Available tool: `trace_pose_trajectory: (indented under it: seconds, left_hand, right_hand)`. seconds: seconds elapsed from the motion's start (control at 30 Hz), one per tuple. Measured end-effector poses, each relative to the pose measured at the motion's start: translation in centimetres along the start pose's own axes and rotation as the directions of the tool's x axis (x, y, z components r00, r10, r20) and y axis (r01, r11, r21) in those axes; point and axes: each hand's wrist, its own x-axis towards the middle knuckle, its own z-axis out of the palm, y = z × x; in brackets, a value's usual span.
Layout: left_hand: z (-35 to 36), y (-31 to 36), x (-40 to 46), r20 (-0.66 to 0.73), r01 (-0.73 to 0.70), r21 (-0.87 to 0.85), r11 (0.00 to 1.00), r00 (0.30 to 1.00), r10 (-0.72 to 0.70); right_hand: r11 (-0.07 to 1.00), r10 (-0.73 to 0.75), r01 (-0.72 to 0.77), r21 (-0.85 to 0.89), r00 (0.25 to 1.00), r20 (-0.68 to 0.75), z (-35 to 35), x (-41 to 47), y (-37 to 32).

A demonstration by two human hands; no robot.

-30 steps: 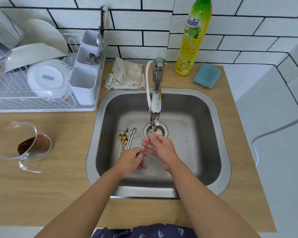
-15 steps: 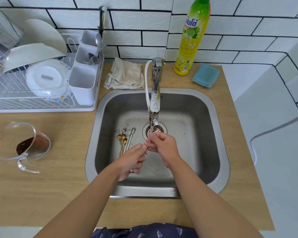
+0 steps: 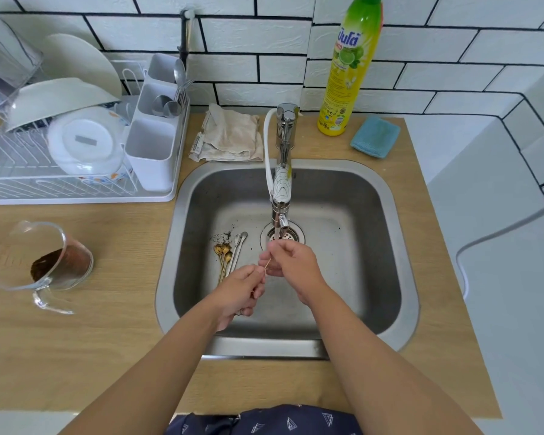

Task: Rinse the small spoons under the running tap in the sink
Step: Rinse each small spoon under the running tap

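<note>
Both hands meet over the steel sink [image 3: 399, 233], just below the tap [image 3: 282, 196]. My left hand [image 3: 237, 295] pinches the thin gold handle of a small spoon [image 3: 267, 265]. My right hand [image 3: 291, 260] curls round the spoon's upper end under the spout, hiding the bowl. Several other small spoons [image 3: 228, 254], gold and silver, lie on the sink floor to the left of the drain [image 3: 291, 235], with dark specks beside them. Running water is hard to make out.
A white dish rack [image 3: 76, 186] with bowls and a cutlery holder stands at the back left. A glass jug [image 3: 41, 262] with brown dregs lies on the wooden counter. A folded cloth [image 3: 230, 136], a detergent bottle [image 3: 347, 67] and a blue sponge [image 3: 374, 136] sit behind the sink.
Both hands shifted slightly; my right hand rose a little toward the spout while my left hand kept hold of the spoon handle. The spoons on the sink floor have not moved.
</note>
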Motion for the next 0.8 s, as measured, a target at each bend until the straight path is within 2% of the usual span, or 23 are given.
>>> trace_pose_trajectory:
  seconds: [0.13, 0.2, 0.27, 0.37, 0.53, 0.7, 0.73, 0.8]
  left_hand:
    - [0.0, 0.0, 0.7, -0.081, -0.015, 0.059, 0.998, 0.997, 0.02]
    - [0.4, 0.4, 1.5, -0.104, -0.03, -0.047, 0.998, 0.994, 0.025]
    - [1.5, 1.4, 2.4, -0.134, -0.056, -0.223, 0.973, 0.991, 0.027]
    - [3.5, 3.2, 4.0, -0.164, -0.097, -0.45, 0.887, 0.986, 0.025]
    - [4.7, 4.9, 4.9, -0.144, -0.086, -0.339, 0.937, 0.989, 0.039]
    - [3.3, 4.0, 4.4, 0.137, -0.03, -0.534, 0.845, 0.983, 0.121]
    - [3.2, 3.7, 4.2, 0.125, -0.045, -0.5, 0.865, 0.984, 0.124]
    - [3.4, 3.5, 4.1, -0.03, -0.103, -0.379, 0.92, 0.995, 0.099]
  right_hand:
    - [0.996, -0.029, 0.046, 0.076, 0.976, -0.217, -1.5, 0.4, -0.5]
    - [0.98, -0.036, 0.103, 0.173, 0.936, -0.351, -2.9, 0.5, -0.8]
    - [0.961, -0.043, 0.153, 0.228, 0.903, -0.427, -4.2, 0.6, -1.3]
    - [0.945, -0.052, 0.194, 0.264, 0.884, -0.464, -5.4, 0.5, -1.8]
    - [0.938, -0.078, 0.231, 0.259, 0.869, -0.489, -6.5, 0.3, -2.5]
    - [0.931, -0.046, 0.231, 0.282, 0.841, -0.539, -7.3, 0.5, -2.5]
    - [0.931, -0.043, 0.227, 0.286, 0.846, -0.532, -7.1, 0.5, -2.4]
    - [0.935, -0.037, 0.206, 0.29, 0.869, -0.494, -6.2, 0.4, -2.0]
